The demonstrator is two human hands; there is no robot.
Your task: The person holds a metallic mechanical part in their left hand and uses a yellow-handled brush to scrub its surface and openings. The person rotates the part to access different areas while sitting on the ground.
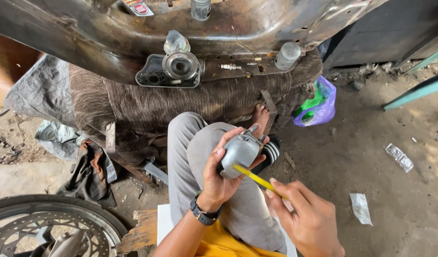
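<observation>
Over the person's raised knee point(200, 143), the left hand point(219, 178) is wrapped around a grey metal part point(240, 151), fingers curled behind it and the thumb across its front, so the hand is clamped on it. The part sits well off the ground, above the grey trouser leg, with its short nozzle end tipped up and away toward the striped sock point(271, 151). Its long axis runs from lower left to upper right.

Just right of it, the right hand point(304, 219) pinches a thin yellow stick point(254, 177), its fingers closed on the near end. The stick slants up and left from that hand, and its far tip touches the lower face of the part, so the part lies up and to the left of the right hand. The left hand is the nearer one, being on the part itself.

Farther off, a long rusty metal shell point(85, 43) lies across a brown ribbed cloth point(147, 102). Along its near edge rest one grey housing with a round opening point(173, 70), one small spark plug point(231, 67) and one pale cap point(287, 54).

Counted otherwise: one wheel with a brake disc point(43, 228) at the lower left, one purple and green bag point(319, 102) on the dirt, one black wristwatch point(203, 215), two scraps of litter.
</observation>
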